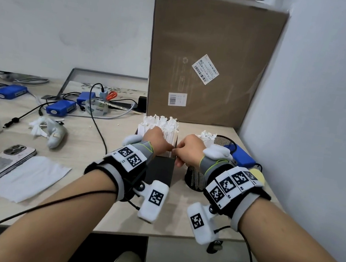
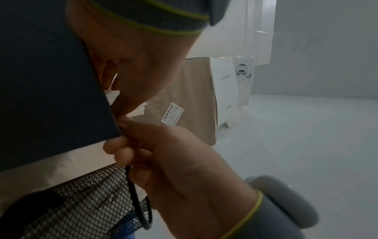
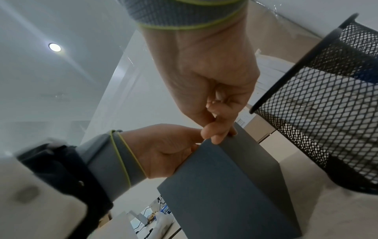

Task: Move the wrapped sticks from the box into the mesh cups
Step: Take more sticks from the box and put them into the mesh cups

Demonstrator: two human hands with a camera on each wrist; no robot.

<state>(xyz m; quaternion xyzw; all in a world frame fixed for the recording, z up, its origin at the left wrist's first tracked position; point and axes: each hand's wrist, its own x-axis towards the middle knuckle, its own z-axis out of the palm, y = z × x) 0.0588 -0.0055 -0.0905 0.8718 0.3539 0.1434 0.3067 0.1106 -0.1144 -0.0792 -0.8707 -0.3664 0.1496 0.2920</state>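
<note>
Hands [image 1: 157, 140] [image 1: 188, 149] meet over stick-packed box [image 1: 160, 170]; mesh cup [image 1: 221, 142] part-filled.

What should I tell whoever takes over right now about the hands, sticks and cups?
Left hand: fingers curled, grip at the near right corner of the dark rectangular box.
Right hand: fingers curled at the same corner; what it pinches is hidden.
The box is full of white paper-wrapped sticks.
Done: the far black mesh cup holds some sticks.
Left: the box's remaining sticks; the near black mesh cup sits under the right wrist, contents unclear.
</note>
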